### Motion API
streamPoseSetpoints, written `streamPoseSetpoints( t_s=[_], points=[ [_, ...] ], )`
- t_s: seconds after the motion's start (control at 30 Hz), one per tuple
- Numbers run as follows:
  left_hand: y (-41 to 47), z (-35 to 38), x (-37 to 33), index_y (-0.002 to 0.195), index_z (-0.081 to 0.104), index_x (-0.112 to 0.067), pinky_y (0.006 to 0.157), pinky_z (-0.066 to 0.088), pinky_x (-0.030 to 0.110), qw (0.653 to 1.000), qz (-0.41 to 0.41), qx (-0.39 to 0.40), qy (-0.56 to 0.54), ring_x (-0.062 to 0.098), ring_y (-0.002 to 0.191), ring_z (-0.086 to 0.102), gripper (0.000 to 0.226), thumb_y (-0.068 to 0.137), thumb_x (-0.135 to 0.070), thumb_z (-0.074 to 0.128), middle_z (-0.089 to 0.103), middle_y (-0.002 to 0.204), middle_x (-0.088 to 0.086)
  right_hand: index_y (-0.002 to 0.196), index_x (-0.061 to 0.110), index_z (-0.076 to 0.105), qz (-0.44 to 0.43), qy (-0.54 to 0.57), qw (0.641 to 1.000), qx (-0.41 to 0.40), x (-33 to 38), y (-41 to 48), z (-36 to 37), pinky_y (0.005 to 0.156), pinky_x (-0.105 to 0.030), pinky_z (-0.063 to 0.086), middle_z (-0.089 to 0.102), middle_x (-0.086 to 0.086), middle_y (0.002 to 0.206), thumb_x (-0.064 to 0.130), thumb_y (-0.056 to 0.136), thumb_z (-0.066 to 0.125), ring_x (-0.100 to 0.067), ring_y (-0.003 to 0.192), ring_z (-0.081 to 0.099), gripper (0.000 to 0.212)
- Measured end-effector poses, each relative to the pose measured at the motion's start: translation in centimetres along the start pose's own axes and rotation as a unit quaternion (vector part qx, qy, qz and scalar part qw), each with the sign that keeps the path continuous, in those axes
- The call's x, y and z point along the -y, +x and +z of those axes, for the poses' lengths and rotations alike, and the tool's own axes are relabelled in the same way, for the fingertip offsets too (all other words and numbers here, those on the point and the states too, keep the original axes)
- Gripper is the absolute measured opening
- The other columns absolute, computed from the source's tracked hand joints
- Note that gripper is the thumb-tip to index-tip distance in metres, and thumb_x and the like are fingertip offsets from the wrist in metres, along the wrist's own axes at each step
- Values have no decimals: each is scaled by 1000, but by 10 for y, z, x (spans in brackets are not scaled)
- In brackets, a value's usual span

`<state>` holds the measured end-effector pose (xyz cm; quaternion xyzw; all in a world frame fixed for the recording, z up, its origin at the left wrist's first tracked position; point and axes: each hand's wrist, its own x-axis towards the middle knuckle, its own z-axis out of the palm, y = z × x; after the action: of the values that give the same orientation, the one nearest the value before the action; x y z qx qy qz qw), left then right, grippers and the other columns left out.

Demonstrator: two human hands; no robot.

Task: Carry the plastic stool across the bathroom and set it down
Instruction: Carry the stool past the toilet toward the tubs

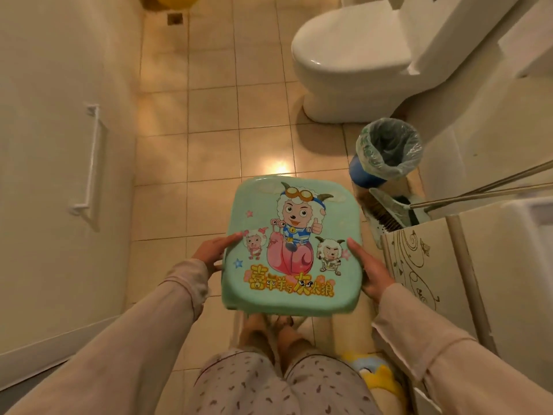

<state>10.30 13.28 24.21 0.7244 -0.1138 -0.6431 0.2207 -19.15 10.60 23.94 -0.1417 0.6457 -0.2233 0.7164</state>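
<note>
The plastic stool (291, 247) is mint green with a cartoon sheep picture and yellow lettering on its seat. I hold it level above the tiled floor, in front of my legs, seat facing up. My left hand (214, 253) grips its left edge and my right hand (369, 272) grips its right edge. The stool's legs are hidden under the seat. My bare feet show just below its near edge.
A white toilet (350, 61) stands at the far right. A blue bin with a plastic liner (386, 152) and a broom with dustpan (389, 209) sit to the right. A patterned cabinet (419, 271) is at my right, and a door with a white handle (92, 163) at my left. Open tile floor (209, 115) lies ahead.
</note>
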Motion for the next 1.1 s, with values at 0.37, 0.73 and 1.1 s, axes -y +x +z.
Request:
streamPoseSetpoints(
  t_s=[0.37, 0.73, 1.1],
  points=[
    [-10, -72, -32, 119, 54, 1, 67, 45, 29, 989, 62, -62, -119, 17, 82, 55, 50, 81, -31, 60, 60, 86, 3, 123, -2, 54, -52, -129, 988, 62, 87, 18, 97, 100, -50, 44, 59, -25, 124, 30, 84, 59, -42, 116, 56, 51],
    [46, -161, -111, 119, 57, -1, 80, 43, 33, 989, 59, -84, -108, 22, 89, 56, 55, 79, -39, 60, 63, 96, 9, 120, -3, 57, -44, -181, 980, 72, 150, 72, 211, 102, -49, 43, 63, -23, 119, 33, 81, 63, -39, 111, 60, 53],
    [98, -234, -233, 123, 55, -3, 83, 43, 33, 995, 68, -55, -51, 22, 95, 55, 58, 80, -42, 57, 63, 96, 7, 86, 6, 64, -76, -184, 979, 47, 236, 125, 305, 77, -36, 54, 70, -11, 89, 33, 80, 64, -24, 76, 69, 27]
  ],
)
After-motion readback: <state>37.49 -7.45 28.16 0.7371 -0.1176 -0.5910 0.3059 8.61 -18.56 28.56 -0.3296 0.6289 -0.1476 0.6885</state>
